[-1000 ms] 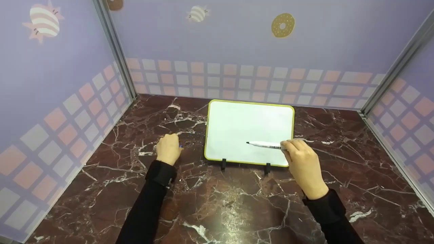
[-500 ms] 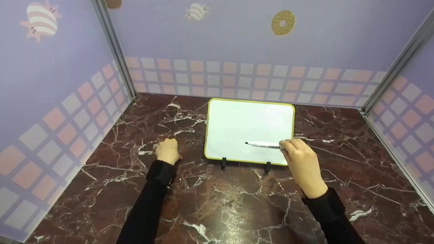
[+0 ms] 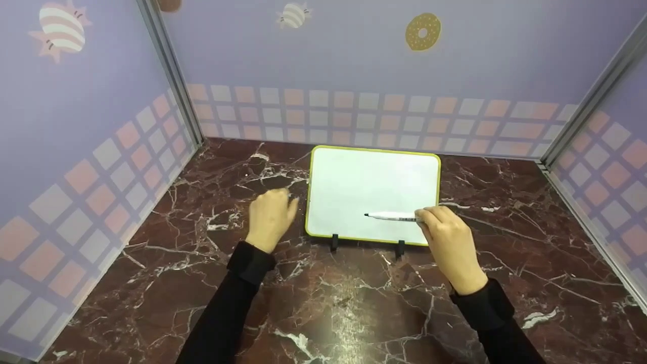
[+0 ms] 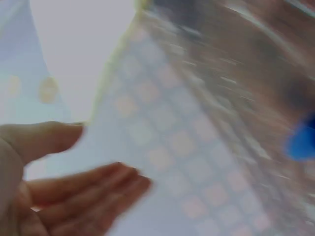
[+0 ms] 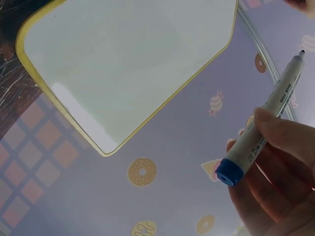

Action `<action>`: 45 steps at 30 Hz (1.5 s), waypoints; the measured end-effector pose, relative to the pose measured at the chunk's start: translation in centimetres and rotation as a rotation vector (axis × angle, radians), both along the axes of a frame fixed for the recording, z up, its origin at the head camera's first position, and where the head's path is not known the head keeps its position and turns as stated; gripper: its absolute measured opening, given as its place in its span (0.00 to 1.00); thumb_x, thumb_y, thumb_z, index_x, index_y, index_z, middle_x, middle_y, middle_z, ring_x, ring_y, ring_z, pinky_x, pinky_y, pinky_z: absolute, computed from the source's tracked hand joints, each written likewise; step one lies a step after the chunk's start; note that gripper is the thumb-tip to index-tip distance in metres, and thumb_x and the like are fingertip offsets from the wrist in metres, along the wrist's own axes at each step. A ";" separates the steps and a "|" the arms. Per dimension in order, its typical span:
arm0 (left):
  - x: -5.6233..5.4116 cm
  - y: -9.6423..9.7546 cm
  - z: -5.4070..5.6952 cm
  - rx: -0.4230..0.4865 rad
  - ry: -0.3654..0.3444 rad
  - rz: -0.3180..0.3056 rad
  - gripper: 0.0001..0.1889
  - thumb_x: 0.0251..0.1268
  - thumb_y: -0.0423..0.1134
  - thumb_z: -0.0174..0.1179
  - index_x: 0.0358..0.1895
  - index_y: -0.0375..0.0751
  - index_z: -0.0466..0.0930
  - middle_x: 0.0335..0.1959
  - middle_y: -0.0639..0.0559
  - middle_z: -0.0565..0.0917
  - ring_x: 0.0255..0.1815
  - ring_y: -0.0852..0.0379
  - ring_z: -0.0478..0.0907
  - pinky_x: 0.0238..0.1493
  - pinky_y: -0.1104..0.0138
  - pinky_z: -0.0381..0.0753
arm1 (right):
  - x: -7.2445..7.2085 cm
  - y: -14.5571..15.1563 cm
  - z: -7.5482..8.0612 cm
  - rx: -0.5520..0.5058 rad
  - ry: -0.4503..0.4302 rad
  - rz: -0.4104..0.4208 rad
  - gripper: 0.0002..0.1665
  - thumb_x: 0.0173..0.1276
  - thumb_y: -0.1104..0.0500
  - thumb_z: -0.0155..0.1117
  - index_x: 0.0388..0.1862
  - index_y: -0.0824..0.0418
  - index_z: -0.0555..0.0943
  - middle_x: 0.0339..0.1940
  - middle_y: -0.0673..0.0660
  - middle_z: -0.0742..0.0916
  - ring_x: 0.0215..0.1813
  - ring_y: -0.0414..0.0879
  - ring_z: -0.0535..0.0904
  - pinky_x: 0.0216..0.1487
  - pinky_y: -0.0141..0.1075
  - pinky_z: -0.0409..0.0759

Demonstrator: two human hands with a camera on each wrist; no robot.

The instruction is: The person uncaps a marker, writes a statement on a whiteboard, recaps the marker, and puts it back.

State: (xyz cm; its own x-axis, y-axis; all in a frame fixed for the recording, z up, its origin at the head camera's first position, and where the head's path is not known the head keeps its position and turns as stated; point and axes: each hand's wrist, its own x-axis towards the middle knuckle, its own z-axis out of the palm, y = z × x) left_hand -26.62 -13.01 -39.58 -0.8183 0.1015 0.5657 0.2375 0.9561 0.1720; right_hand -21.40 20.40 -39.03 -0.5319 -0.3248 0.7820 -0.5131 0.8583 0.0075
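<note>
Marbled tabletop (image 3: 374,323) carries the whiteboard (image 3: 371,182); our right hand (image 3: 450,242) grips the marker (image 3: 391,216), tip exposed, before the whiteboard's lower right part. Our left hand (image 3: 270,217), fingers loose and holding nothing, has moved nearer the whiteboard's left edge and is therefore free for use. We note a blue item (image 4: 302,140), too blurred to identify, apart from the whiteboard.
</note>
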 end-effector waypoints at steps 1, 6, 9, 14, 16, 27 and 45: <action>0.5 0.6 0.5 -0.006 0.053 -0.073 0.14 0.64 0.43 0.66 0.38 0.32 0.86 0.34 0.37 0.89 0.32 0.41 0.87 0.31 0.54 0.89 | -0.1 -0.1 0.0 -0.002 0.010 0.005 0.11 0.53 0.71 0.75 0.36 0.69 0.86 0.33 0.61 0.87 0.37 0.53 0.83 0.39 0.42 0.86; 3.2 4.0 2.2 -0.070 0.217 -0.408 0.17 0.65 0.44 0.64 0.50 0.36 0.84 0.46 0.44 0.88 0.47 0.49 0.86 0.54 0.60 0.86 | -0.3 -0.4 -0.3 -0.005 0.075 0.043 0.09 0.53 0.71 0.74 0.35 0.69 0.86 0.32 0.60 0.87 0.35 0.52 0.82 0.37 0.41 0.85; 4.6 6.0 2.1 -0.124 0.266 -0.519 0.18 0.63 0.46 0.65 0.51 0.38 0.84 0.47 0.47 0.88 0.49 0.53 0.86 0.57 0.62 0.84 | -0.4 -0.7 -0.5 0.013 0.111 0.067 0.09 0.52 0.71 0.75 0.34 0.69 0.86 0.31 0.59 0.87 0.36 0.52 0.82 0.39 0.41 0.85; 5.8 8.4 0.4 -0.156 0.216 -0.570 0.21 0.60 0.49 0.68 0.52 0.39 0.84 0.48 0.49 0.88 0.49 0.55 0.85 0.56 0.64 0.84 | -0.4 -1.3 -1.0 0.079 0.139 0.109 0.12 0.46 0.72 0.76 0.33 0.68 0.86 0.32 0.60 0.89 0.39 0.53 0.84 0.45 0.40 0.86; 6.0 9.0 -0.4 -0.135 0.172 -0.575 0.21 0.61 0.49 0.68 0.52 0.39 0.84 0.47 0.48 0.88 0.48 0.55 0.85 0.55 0.64 0.84 | -0.3 -1.6 -1.2 0.099 0.143 0.130 0.13 0.44 0.74 0.76 0.32 0.68 0.86 0.32 0.60 0.89 0.39 0.53 0.84 0.46 0.40 0.86; 5.9 9.7 -2.1 0.008 0.047 -0.623 0.13 0.61 0.38 0.68 0.47 0.36 0.85 0.41 0.48 0.89 0.41 0.54 0.85 0.47 0.66 0.85 | 0.1 -3.0 -1.9 0.134 0.151 0.214 0.13 0.46 0.72 0.76 0.34 0.67 0.87 0.35 0.60 0.89 0.41 0.53 0.85 0.48 0.40 0.87; 5.0 9.3 -2.0 0.202 0.149 -0.640 0.11 0.61 0.34 0.67 0.47 0.37 0.85 0.39 0.49 0.89 0.41 0.54 0.85 0.48 0.64 0.85 | -1.4 -1.1 -2.8 -0.365 -0.145 0.300 0.40 0.51 0.56 0.81 0.63 0.65 0.78 0.66 0.66 0.76 0.65 0.61 0.72 0.68 0.43 0.74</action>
State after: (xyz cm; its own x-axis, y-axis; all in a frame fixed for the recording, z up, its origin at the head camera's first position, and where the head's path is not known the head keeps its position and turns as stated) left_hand -21.62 -3.76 -41.60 -0.5447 0.4197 0.7260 0.7796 0.5725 0.2539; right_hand -22.79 19.30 -41.86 -0.5689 -0.1990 0.7980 -0.7112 0.6062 -0.3559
